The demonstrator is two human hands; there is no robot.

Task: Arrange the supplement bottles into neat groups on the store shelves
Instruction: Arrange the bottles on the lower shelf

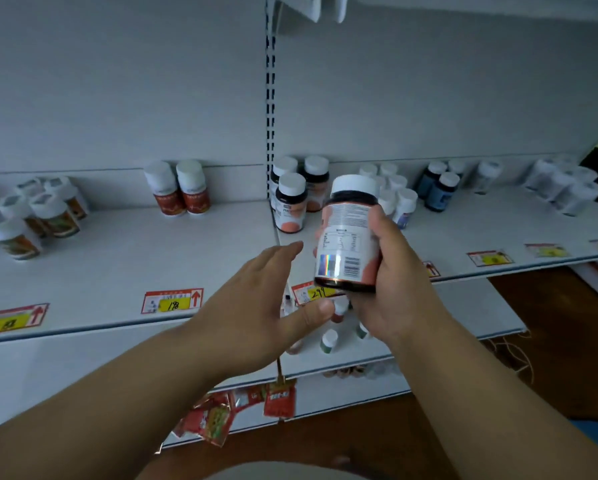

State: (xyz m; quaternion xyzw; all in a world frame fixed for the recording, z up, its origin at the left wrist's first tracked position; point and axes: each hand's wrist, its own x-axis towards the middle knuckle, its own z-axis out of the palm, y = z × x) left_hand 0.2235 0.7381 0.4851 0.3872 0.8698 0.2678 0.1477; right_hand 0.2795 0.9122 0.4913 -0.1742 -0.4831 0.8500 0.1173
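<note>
My right hand (pixel 392 275) grips a dark supplement bottle (pixel 347 237) with a white cap and an orange-and-white label, held upright in front of the shelf (pixel 124 265). My left hand (pixel 266 306) hovers just left of it, fingers spread, holding nothing. Behind the held bottle stand three matching dark bottles (pixel 292 202) at the back of the shelf. Two white bottles with red labels (pixel 179 187) stand left of the upright post. Small white bottles (pixel 394 197), blue-labelled bottles (pixel 437 188) and pale bottles (pixel 564 188) stand further right.
Several white-capped bottles with green-orange labels (pixel 30 216) cluster at the far left. Price tags (pixel 172 301) line the shelf's front edge. A lower shelf (pixel 446 327) holds small bottles (pixel 328 341). Red packets (pixel 235 408) hang below. Brown floor lies to the right.
</note>
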